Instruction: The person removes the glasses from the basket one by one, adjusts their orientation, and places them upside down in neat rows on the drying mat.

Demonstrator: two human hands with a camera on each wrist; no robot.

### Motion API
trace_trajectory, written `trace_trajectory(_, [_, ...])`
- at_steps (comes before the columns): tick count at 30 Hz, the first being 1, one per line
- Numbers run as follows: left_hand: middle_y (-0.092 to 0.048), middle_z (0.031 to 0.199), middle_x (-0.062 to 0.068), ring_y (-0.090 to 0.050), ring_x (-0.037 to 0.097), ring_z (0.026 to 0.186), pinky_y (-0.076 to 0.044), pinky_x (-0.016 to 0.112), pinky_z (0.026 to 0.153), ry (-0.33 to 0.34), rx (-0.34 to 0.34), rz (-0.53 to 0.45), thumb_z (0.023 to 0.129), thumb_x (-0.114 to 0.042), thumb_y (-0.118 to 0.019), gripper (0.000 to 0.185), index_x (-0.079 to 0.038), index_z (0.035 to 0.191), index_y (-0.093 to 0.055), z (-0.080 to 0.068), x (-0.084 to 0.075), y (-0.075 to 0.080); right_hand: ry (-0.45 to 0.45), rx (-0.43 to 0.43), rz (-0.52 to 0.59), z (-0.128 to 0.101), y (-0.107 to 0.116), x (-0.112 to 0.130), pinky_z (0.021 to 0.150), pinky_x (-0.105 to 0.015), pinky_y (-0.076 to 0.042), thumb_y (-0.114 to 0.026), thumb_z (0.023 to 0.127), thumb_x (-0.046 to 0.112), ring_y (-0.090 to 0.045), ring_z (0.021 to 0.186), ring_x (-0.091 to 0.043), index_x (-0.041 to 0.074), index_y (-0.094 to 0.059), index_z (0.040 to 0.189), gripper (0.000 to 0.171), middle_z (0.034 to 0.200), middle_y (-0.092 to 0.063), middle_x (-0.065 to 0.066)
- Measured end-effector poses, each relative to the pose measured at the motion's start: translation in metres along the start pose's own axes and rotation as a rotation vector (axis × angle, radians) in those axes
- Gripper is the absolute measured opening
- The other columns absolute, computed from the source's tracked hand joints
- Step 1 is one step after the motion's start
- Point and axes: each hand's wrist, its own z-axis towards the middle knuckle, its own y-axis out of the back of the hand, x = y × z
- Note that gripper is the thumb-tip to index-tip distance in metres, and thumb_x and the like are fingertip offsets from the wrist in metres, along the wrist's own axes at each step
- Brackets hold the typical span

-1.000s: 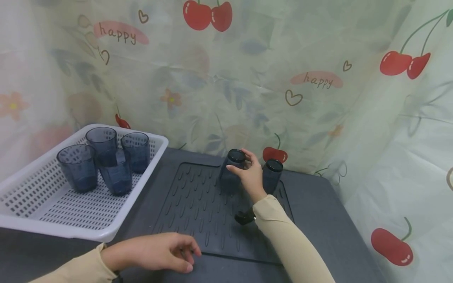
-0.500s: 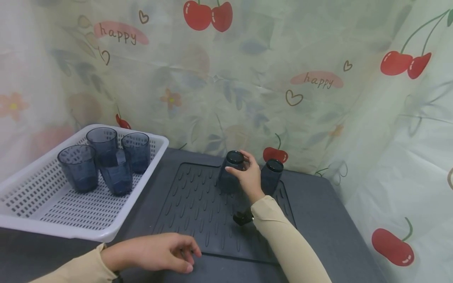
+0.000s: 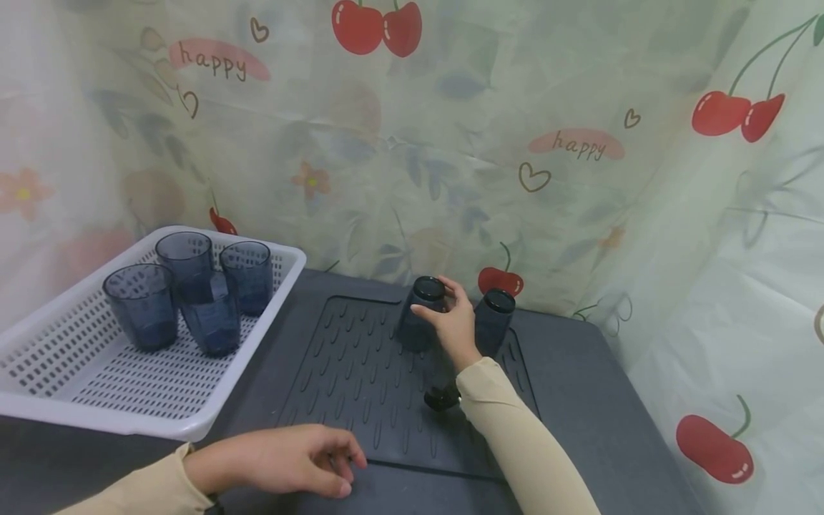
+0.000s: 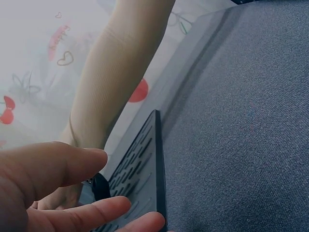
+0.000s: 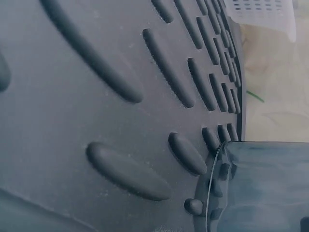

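Observation:
My right hand (image 3: 455, 320) holds an upside-down dark blue drinking glass (image 3: 413, 330) near its base, thumb on one side and fingers on the other. The glass stands mouth down at the back of the black drying mat (image 3: 360, 386). In the right wrist view, the rim of this clear-walled glass (image 5: 260, 188) meets the ridged mat. Just right of that hand stands a second upturned glass (image 3: 493, 325), partly hidden by it. My left hand (image 3: 283, 458) lies by the mat's front edge, fingers loosely bent, holding nothing; the left wrist view shows its fingers apart.
At the left is a white perforated plastic basket (image 3: 212, 400) with several blue glasses (image 3: 212, 318) upright in it. A dark grey cloth covers the table (image 3: 573, 372). Behind hangs a cherry-printed curtain (image 3: 399, 200), close to the mat's back edge.
My right hand and the glass in it have shifted slightly down and left, the glass settling onto the mat. The left hand has stayed where it was.

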Motion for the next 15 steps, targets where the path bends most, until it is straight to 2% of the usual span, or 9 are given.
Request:
trace_trajectory(5, [-0.066,0.103,0.004,-0.063,0.012,0.094,-0.05,0.021,0.078,0.003,0.017,-0.029,0.094,-0.013,-0.06,0.029,0.0,0.12,-0.059,-0.0003,0.0005,0.0013,-0.009,0.014,0.01,-0.0018,-0.0011,0.003,0.097,-0.043,-0.051,-0.082,0.076,0.008,-0.054,0.126,-0.026,0.019,-0.049,0.138,0.071,0.128,-0.051,-0.011])
trace_trajectory(15, [-0.066,0.103,0.003,-0.063,0.012,0.094,-0.05,0.021,0.079,0.004,0.019,-0.023,0.094,-0.014,-0.06,0.029,-0.001,0.12,-0.059,-0.0018,-0.0008,0.0021,-0.008,0.039,0.008,-0.0025,-0.0019,0.0036,0.097,-0.045,-0.05,-0.081,0.077,0.009,-0.054,0.127,-0.026,0.018,-0.047,0.139,0.071,0.129,-0.05,-0.011])
